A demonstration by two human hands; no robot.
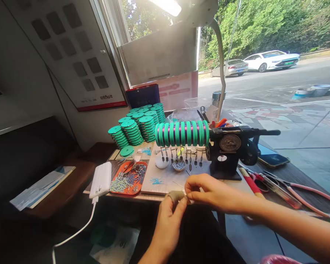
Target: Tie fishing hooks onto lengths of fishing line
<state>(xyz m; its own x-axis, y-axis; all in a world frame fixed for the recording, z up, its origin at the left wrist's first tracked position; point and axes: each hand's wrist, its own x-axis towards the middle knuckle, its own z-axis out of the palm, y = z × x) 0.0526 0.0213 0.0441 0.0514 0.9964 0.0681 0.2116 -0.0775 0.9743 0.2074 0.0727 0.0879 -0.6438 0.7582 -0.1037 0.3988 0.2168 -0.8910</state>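
My left hand (169, 220) is closed in a pinch at the front edge of a pale work board (151, 187), a greenish-grey cover (176, 196) over one finger. Against it, the fingertips of my right hand (209, 190) are pinched together. Whatever lies between the fingers is too small to make out. A thin light strand shows just beyond them. Behind the hands, a black winding machine (225, 157) carries a row of green spools (181, 134) with dark and purple bands. Several small metal pieces (190, 161) hang below the spools, near a small bowl of beads (179, 166).
Left stands an orange tray (143, 183) of small tubes and metal parts, beside a white power bank (100, 179) with a cable. Stacked green spools (132, 132) are behind. Pink-handled pliers (305, 192), scissors (260, 181) and a phone (273, 159) lie right. A lamp (221, 55) arches above.
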